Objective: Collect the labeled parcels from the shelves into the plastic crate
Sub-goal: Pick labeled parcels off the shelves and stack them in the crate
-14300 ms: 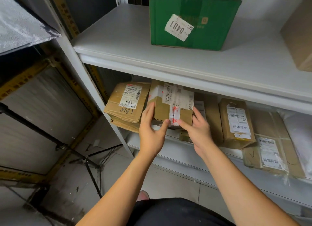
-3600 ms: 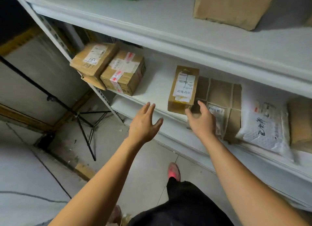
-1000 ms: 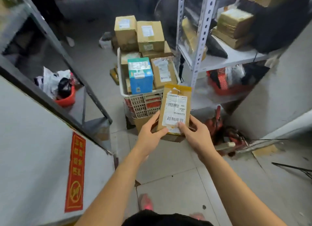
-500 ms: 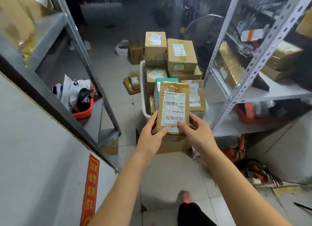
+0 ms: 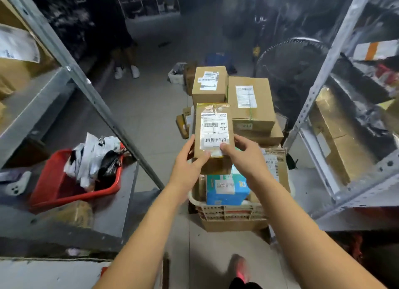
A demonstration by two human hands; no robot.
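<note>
Right above the pale lattice-walled plastic crate (image 5: pixel 228 213), the flat brown cardboard parcel with the white barcode label (image 5: pixel 213 131) hangs in the air, label facing the camera, long axis running 12 to 6 o'clock. Both hands have it by the bottom end: the left hand (image 5: pixel 190 159) pinches the 7 o'clock corner, thumb on the front and fingers round the left edge, and the right hand (image 5: pixel 244 156) pinches the 5 o'clock corner, thumb pressed on the label's lower edge. Neither is nearer really, they share it evenly. What the drop turns on imo: the crate's open top lies below the parcel and toward 6 o'clock, and it's already crammed. A glossy teal-and-white printed carton (image 5: pixel 226 189) stands against the near wall, with a corrugated brown box (image 5: pixel 278 169) wedged at its 3 o'clock. So I'd guess the parcel goes in flat on top or edge-on into a gap, can't tell from here if a gap exists. It looks thin and stiff, with shiny tape along the top edge, so it should slide easy. A big matte brown cardboard box (image 5: pixel 250 102) sits at 12 o'clock behind it
</note>
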